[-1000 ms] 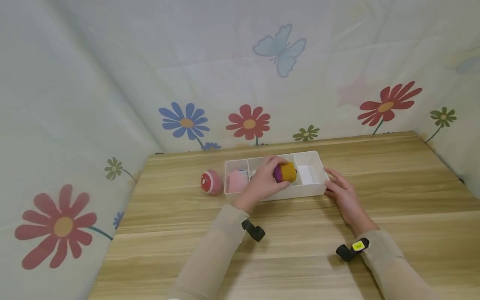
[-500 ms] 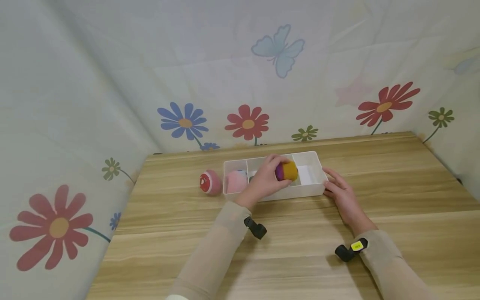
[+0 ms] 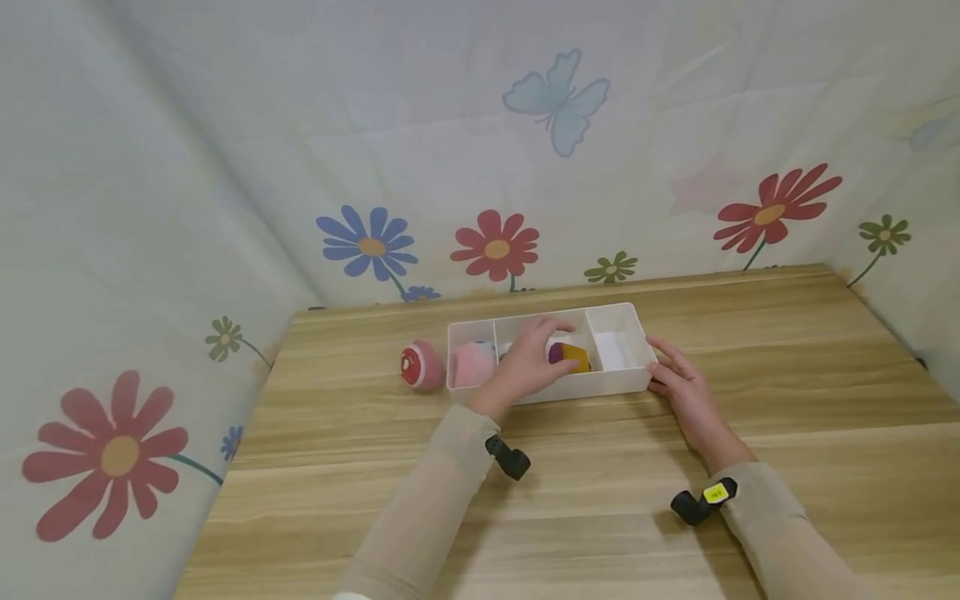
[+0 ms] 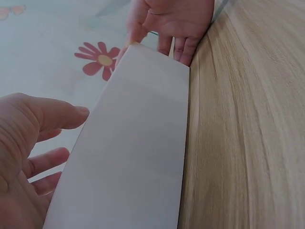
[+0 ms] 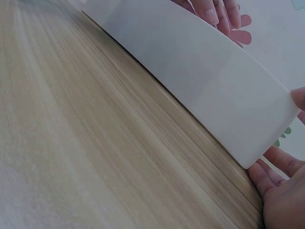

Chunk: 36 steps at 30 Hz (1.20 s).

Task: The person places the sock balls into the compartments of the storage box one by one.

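A white divided box [image 3: 577, 385] lies lengthwise on the wooden table. In its middle compartment rests a small yellow-and-purple object [image 3: 574, 358], its kind unclear. My left hand [image 3: 527, 360] is over that compartment with thumb and fingers spread around the object, and seems to hold nothing. The left wrist view has these fingers [image 4: 50, 160] apart behind the box's front wall. At the box's right end, my right hand [image 3: 692, 396] touches the end wall with fairly straight fingers; its thumb [image 5: 298, 98] rests by the upper corner in the right wrist view.
A pink, rounded object [image 3: 474, 363] fills the box's left compartment. Something partly hidden sits beside my left wrist in the box. Left of the box is a pink ball with a red-and-white face [image 3: 422, 365]. A flower-printed curtain [image 3: 420, 150] borders the table.
The yellow-and-purple object has gone down from my left hand's grip into the middle compartment, and the fingers have opened off it. My right hand has stayed at the box's end.
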Each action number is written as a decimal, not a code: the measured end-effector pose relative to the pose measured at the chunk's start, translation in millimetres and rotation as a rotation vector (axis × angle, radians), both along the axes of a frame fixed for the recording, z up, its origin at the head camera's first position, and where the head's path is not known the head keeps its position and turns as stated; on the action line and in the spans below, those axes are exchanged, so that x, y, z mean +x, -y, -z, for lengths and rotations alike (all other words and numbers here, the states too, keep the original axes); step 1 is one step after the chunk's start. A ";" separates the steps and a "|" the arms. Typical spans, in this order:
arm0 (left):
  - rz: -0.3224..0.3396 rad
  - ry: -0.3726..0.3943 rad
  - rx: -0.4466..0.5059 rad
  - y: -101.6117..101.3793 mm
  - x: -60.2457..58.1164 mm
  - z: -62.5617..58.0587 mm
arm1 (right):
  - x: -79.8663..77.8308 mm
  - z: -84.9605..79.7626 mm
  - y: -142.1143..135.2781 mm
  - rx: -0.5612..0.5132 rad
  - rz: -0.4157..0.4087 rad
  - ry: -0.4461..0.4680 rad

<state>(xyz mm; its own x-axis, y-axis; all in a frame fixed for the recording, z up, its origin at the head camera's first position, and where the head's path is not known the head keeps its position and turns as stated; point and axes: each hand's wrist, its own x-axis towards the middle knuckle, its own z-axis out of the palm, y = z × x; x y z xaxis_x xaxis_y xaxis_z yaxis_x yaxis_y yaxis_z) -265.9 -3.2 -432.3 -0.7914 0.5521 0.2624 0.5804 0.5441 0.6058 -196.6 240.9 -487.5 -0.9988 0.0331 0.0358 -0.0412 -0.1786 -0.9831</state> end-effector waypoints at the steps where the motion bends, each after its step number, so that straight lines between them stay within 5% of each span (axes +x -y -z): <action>1: 0.000 -0.002 0.000 0.6 -0.1 0.3 | -0.1 -0.5 -0.1 0.002 0.000 -0.001; 28: -0.072 0.059 0.078 37.1 -0.9 -4.7 | 0.6 -2.7 2.9 -0.022 0.016 0.013; 36: -0.129 -0.006 0.036 54.2 -1.8 -9.2 | 0.7 -1.8 1.2 -0.027 -0.011 0.000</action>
